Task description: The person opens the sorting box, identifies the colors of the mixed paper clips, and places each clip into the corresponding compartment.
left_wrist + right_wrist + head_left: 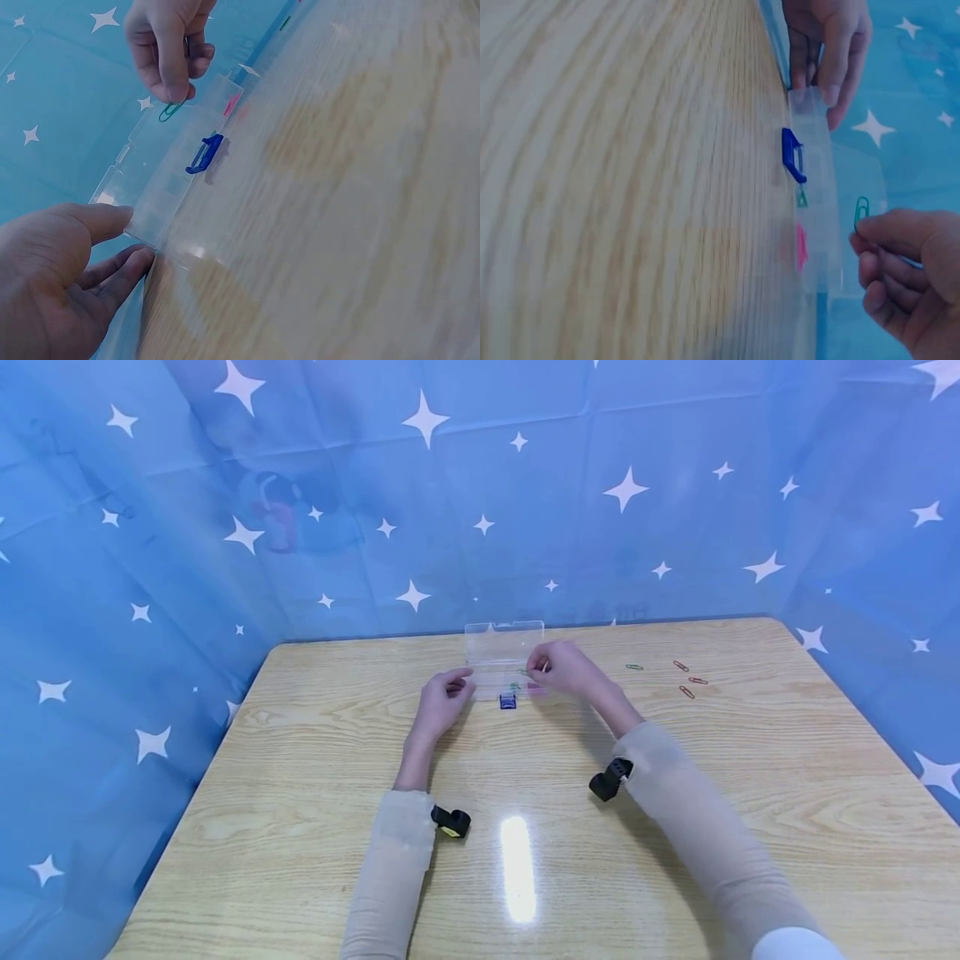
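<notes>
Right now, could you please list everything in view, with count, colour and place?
Table: 1, light wood, centre.
Backdrop: 1, blue with white stars, behind table.
Box: 1, clear, open, far side of table.
Clasp: 1, blue, box front.
Held paperclip: 1, green, above box.
Boxed paperclips: count unclear, green, inside.
Boxed pieces: count unclear, pink, inside.
Loose paperclip: 1, green, right of box.
Scattered paperclips: 3, reddish, farther right.
Wrist cameras: 2, black, one per forearm.
Sleeves: 2, beige, on forearms.
Cloth: 1, white, right arm.
Left grip: 1, bare, holding box's left end.
Right grip: 1, bare, pinching held paperclip.
</notes>
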The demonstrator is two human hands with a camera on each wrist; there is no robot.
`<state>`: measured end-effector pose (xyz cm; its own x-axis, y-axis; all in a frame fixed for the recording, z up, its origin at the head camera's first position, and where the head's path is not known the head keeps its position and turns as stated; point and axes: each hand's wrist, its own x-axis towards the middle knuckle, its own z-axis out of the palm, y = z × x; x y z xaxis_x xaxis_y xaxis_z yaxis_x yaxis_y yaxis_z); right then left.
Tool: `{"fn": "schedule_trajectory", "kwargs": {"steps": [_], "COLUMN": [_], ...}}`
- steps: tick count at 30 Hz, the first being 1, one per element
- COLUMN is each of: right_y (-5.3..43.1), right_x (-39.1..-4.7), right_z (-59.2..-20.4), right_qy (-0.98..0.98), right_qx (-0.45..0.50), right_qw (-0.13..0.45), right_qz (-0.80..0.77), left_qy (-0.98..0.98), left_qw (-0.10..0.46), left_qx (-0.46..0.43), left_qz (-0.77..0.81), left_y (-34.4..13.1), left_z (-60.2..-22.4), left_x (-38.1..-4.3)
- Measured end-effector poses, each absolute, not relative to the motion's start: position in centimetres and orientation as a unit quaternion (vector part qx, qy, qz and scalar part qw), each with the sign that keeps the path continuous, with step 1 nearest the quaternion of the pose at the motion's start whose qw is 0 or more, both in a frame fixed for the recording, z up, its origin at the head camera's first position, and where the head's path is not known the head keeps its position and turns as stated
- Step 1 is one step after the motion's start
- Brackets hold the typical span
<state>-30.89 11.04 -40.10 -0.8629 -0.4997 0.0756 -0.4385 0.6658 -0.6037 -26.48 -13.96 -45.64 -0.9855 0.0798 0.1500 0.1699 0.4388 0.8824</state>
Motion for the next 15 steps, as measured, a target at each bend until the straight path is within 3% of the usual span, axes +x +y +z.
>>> {"fn": "schedule_trajectory", "kwargs": {"steps": [15], "right_y": [9.92], "right_x": [-30.87], "right_z": [-40.75], "right_qy": [0.909], "right_qx": [-0.255], "right_qw": [0.063], "right_qz": [-0.323], "left_qy": [-0.842], "left_qw": [0.042], "left_qx": [-0.08], "left_qz": [-0.533], "left_y": [-13.97], "left_z": [-45.59], "left_x": [-26.54]}}
